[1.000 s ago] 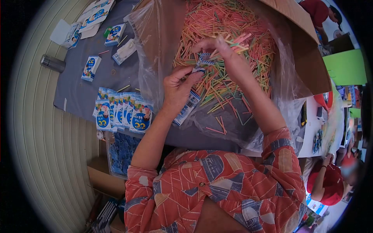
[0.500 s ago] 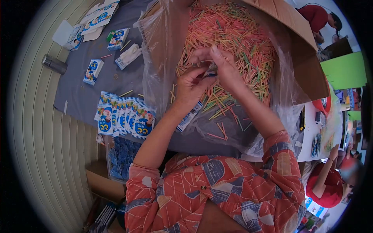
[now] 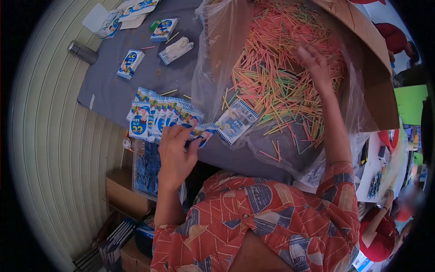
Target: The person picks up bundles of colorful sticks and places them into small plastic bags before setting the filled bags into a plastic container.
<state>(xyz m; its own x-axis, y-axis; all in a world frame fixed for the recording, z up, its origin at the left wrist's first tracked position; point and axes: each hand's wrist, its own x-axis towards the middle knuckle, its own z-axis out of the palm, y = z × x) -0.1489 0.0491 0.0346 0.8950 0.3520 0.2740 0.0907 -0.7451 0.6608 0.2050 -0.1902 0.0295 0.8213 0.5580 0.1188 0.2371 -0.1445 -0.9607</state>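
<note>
My left hand [image 3: 177,152] is at the row of blue and white packets [image 3: 161,115], its thumb and fingers pinched on the packet [image 3: 204,133] at the row's right end. My right hand [image 3: 315,63] hovers over or touches the heap of thin coloured sticks [image 3: 267,81] in the large box; its fingers are apart and nothing shows in them. Another blue and white packet [image 3: 237,121] lies flat at the heap's near edge. A clear plastic liner [image 3: 212,68] spreads from the box [image 3: 374,81] over the grey cloth.
Small cartons [image 3: 131,63] and a white crumpled item on a carton [image 3: 176,49] lie at the upper left, near a metal flask [image 3: 82,52]. A bin of blue pieces [image 3: 147,167] stands below the table edge. People in red are at the right [image 3: 380,233].
My hands have moved apart: the left went down and left to the packets, the right went up and right over the sticks. The view has shifted, so the table appears further right.
</note>
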